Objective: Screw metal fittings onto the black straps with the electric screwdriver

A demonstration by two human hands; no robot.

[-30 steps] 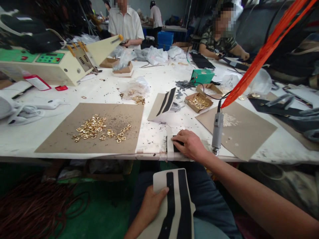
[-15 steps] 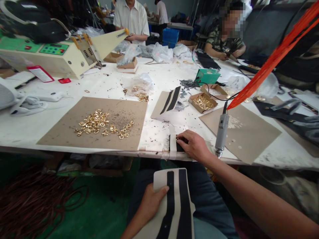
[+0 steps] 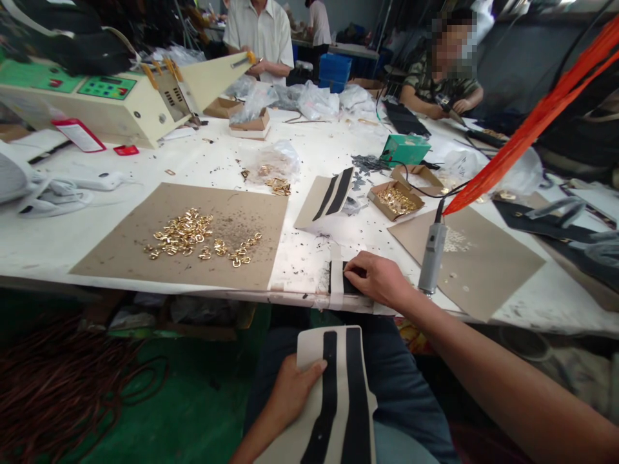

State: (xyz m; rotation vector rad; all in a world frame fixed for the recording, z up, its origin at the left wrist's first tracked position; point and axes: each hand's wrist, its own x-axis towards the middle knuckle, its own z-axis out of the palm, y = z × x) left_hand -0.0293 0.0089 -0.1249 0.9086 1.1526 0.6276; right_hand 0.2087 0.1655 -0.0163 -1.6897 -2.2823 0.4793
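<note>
My left hand point(image 3: 290, 394) grips the edge of a cream sheet with black strips point(image 3: 338, 399) lying on my lap. At the table's near edge my right hand point(image 3: 378, 278) curls over a small black piece point(image 3: 349, 287), its fingertips pinched on it beside a white tape strip point(image 3: 335, 277). A grey hand tool point(image 3: 432, 258) hangs just right of that hand from a black cable under orange straps point(image 3: 532, 122). A second sheet with black strips point(image 3: 327, 195) lies propped behind.
Gold metal buckles point(image 3: 193, 240) are piled on a brown card point(image 3: 188, 235) to the left. A small box of gold parts point(image 3: 396, 200), a green box point(image 3: 404, 149) and plastic bags lie further back. A cream machine point(image 3: 111, 106) stands far left. Other people work across the table.
The view has drifted slightly up and left. My right hand has curled its fingertips more tightly onto the black piece; my left hand stays on the sheet.
</note>
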